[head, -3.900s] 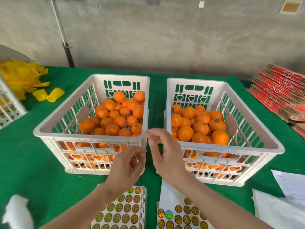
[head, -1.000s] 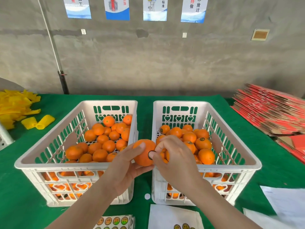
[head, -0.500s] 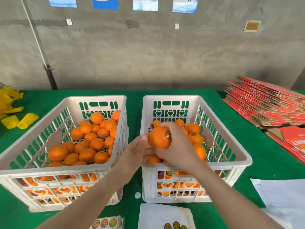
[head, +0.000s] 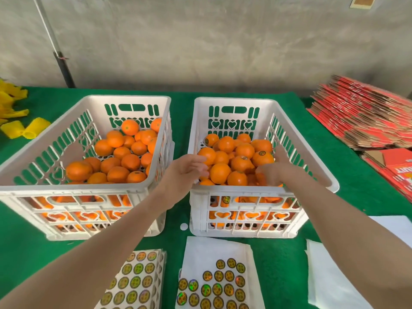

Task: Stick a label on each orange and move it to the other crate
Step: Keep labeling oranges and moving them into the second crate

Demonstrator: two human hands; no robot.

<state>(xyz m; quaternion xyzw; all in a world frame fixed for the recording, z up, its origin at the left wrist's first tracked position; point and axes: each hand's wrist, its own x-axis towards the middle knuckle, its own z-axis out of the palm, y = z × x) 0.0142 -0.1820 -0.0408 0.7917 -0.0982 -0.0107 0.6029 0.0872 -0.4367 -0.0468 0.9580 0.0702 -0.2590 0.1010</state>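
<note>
Views: 1, head-worn, wide-angle.
Position: above and behind left hand [head: 185,172] and right hand [head: 274,175]; both forearms enter from the bottom edge.
Facing: forward and down, hands near frame centre.
Nearness: close; forearms fill lower frame.
Coverage: right crate [head: 231,100] under both hands; left crate [head: 127,98] beside left hand; label sheets [head: 136,279] nearer than hands; wall [head: 200,41] beyond.

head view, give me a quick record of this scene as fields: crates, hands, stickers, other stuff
left crate: oranges, no labels seen
right crate: oranges, several with round labels
left hand: open, over the right crate's near left corner
right hand: down among the right crate's oranges; grip unclear
sticker sheets: two, on the green cloth before the crates
other: red cartons stacked at right, yellow foam sleeves at left
</note>
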